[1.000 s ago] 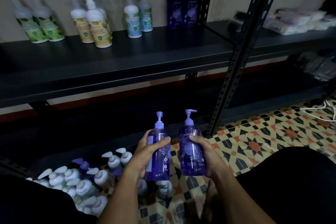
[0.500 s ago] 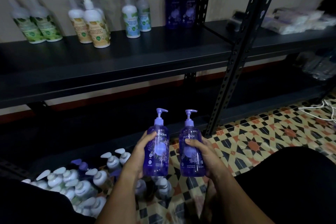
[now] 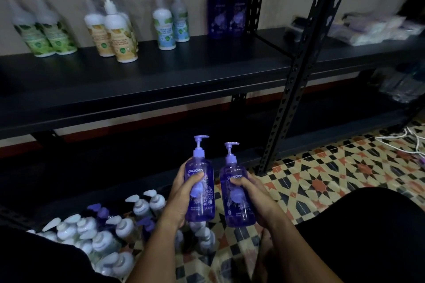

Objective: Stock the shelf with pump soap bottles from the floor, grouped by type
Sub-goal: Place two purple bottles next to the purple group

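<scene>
Two purple pump bottles stand upright side by side in my grip, my left hand (image 3: 184, 193) curled round one (image 3: 200, 187) and my right hand (image 3: 255, 193) round the other (image 3: 236, 193), with the shelf (image 3: 161, 80) above and beyond both hands and floor bottles (image 3: 96, 236) down left.

light: dim | wall (image 3: 287, 2): beige | floor (image 3: 345, 172): patterned tiles | furniture: black metal rack upright (image 3: 299, 71)
</scene>
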Available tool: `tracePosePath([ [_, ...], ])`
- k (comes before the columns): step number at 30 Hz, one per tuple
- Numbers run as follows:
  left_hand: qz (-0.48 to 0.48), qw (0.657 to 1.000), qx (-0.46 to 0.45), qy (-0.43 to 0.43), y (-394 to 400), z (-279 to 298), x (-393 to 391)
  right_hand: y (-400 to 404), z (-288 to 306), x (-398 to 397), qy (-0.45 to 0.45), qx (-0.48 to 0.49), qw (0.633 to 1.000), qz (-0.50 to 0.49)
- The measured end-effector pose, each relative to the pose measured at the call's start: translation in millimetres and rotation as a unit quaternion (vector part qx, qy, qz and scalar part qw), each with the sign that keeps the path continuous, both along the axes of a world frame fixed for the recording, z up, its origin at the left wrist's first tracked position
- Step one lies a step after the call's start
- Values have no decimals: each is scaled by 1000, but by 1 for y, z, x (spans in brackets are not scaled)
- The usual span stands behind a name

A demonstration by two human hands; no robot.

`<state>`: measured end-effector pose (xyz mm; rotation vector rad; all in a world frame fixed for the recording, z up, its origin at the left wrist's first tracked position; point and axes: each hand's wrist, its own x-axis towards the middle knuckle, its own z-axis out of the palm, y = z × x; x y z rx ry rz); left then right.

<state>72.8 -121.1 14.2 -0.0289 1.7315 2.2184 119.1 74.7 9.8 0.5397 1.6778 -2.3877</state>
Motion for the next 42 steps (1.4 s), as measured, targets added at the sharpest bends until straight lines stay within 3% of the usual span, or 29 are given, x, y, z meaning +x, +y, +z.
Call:
tracePosePath([
  [13, 9, 982, -52, 183, 29, 51, -19, 4, 57, -17, 147, 98, 976, -129],
  [19, 41, 964, -16, 264, 46, 100, -41, 17, 108, -28, 228, 188, 939, -175],
  [28, 86, 924, 12, 371, 70, 184, -93, 24, 188, -67, 339, 212, 895, -196],
  [35, 133, 901, -22, 412, 76, 237, -138, 34, 228, -111, 391, 228, 863, -223],
  [42, 121, 897, -60, 421, 76, 240, -163, 45, 226, -158, 416, 254, 842, -230],
])
